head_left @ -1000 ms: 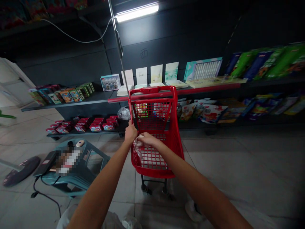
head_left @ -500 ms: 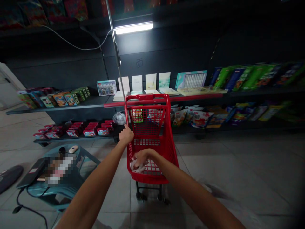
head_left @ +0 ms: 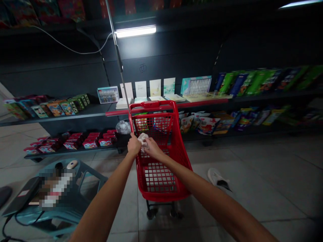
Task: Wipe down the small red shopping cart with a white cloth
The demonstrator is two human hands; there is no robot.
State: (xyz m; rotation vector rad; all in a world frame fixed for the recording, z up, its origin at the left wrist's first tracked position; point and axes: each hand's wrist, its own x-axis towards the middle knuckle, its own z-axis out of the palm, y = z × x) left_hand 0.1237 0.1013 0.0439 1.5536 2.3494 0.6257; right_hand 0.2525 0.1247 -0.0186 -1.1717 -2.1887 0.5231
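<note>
I have my left grip (head_left: 134, 144) closed on the left edge of a red plastic lattice-sided shopping cart (head_left: 165, 196), while my right grip (head_left: 150, 147), just beside it, pinches a crumpled whitish cloth (head_left: 143, 138) against the same side, inside the basket. I judge the step in hand to be rubbing that edge. From here, the next move calls for a firm left hold and light pressure along the lattice to the right of that hold, without snagging the cloth. A teal plastic stool (head_left: 78, 168) stands left of both grips, well apart.
</note>
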